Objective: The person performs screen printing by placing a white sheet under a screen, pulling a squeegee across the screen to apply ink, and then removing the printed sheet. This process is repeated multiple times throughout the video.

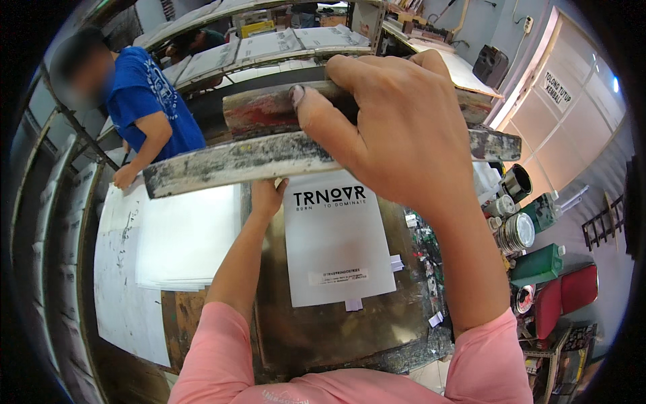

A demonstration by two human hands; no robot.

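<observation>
My right hand [404, 128] is closed over the near edge of a raised screen-printing frame [222, 161], its thumb lying on a red-stained squeegee handle [259, 111] that rests along that edge. Below the frame, a white printed sheet [336, 242] lies on a brown printing board [282, 337], with black lettering near its far end. My left hand [268, 198] is at the sheet's far left corner, thumb and fingers closing on it. The frame's edge partly hides those fingertips.
A stack of white sheets [185, 242] lies left of the board. A co-worker in a blue shirt [155, 101] stands at the far left. Shelves hold more printed sheets [269, 46]. On the right are cans [517, 232], green containers [538, 266] and a red chair [568, 299].
</observation>
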